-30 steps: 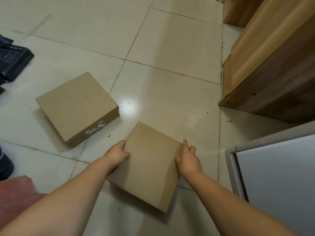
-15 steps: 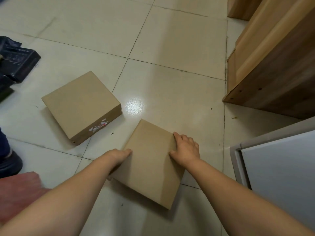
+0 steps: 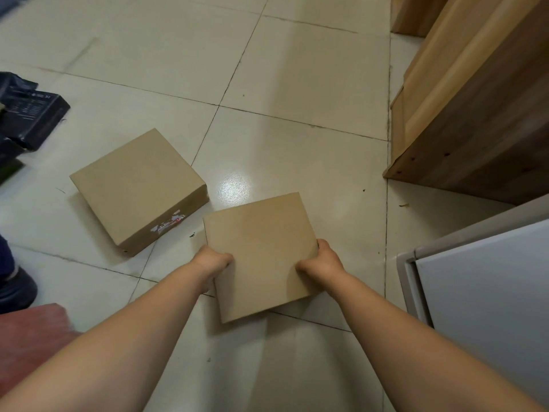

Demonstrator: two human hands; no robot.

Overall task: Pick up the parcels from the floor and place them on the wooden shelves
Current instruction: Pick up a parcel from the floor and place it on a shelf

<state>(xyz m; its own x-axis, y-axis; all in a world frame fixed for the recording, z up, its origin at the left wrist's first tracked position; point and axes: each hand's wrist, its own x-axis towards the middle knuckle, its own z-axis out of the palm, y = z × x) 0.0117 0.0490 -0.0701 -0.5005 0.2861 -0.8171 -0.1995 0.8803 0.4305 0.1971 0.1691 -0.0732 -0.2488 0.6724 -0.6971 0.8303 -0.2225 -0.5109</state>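
Note:
A flat brown cardboard parcel (image 3: 260,251) is held just above the tiled floor in the middle of the view. My left hand (image 3: 212,261) grips its left edge and my right hand (image 3: 322,261) grips its right edge. A second brown parcel (image 3: 135,185), with a torn label on its side, lies on the floor to the left. The wooden shelves (image 3: 472,114) stand at the upper right.
A grey-white cabinet (image 3: 487,292) fills the lower right. Black packages (image 3: 29,117) lie at the far left. A dark shoe (image 3: 15,289) and a reddish mat (image 3: 29,331) sit at the lower left. Open tiled floor (image 3: 297,69) stretches ahead.
Both hands have shifted from the parcel's sides to grip its near edges. The parcel has turned clockwise and lifted off the floor.

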